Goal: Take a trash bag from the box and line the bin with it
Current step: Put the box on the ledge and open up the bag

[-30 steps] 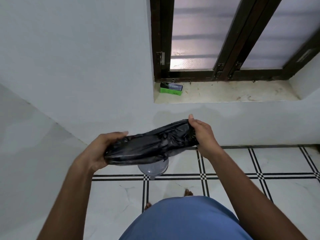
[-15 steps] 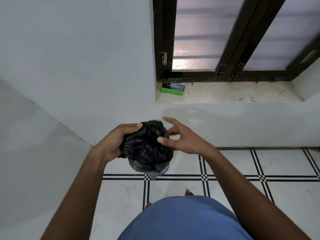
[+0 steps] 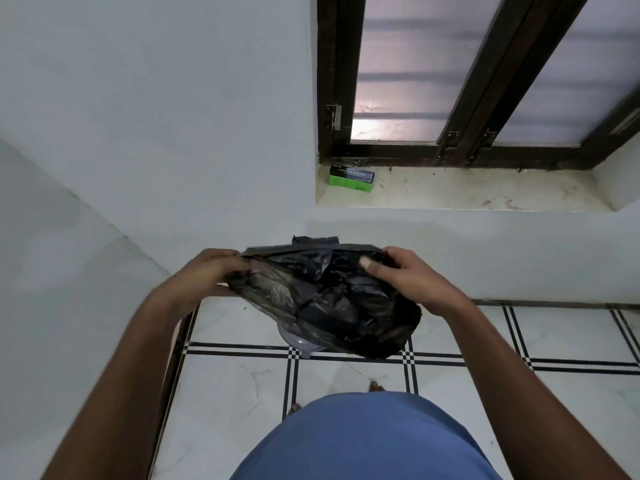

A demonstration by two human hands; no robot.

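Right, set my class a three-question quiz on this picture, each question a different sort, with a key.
1. True or false: both hands grip the bag.
2. Where is the box? A) on the floor B) on the window sill C) in the left hand
3. Fill in: the bin shows partly below the ____.

Key
1. True: the left hand and the right hand each hold an end.
2. B: it lies on the sill.
3. bag

Both hands (image 3: 204,271) (image 3: 412,278) grip crumpled black bag (image 3: 329,299) above grey bin (image 3: 301,344).
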